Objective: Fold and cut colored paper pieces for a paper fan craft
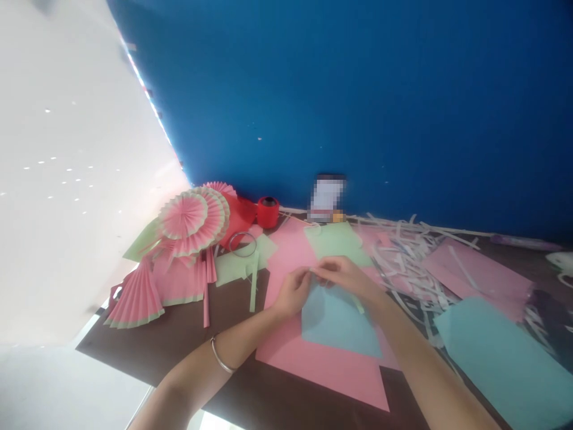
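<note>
My left hand (294, 291) and my right hand (342, 276) meet at the fingertips over the middle of the table. Both are closed in a pinch, and what lies between the fingers is too small and blurred to name. Just below them is a light blue paper sheet (340, 325), its top edge partly hidden by the hands. It rests on a larger pink sheet (322, 376). A short pale green strip (359, 306) peeks out beside my right wrist.
Folded pink paper fans (183, 215) pile up at the left near a red tape roll (267, 214). Pale green sheets (338, 239) lie behind my hands. White paper strips (407, 263) and a turquoise sheet (505, 358) are at the right. A blue wall (358, 107) rises behind.
</note>
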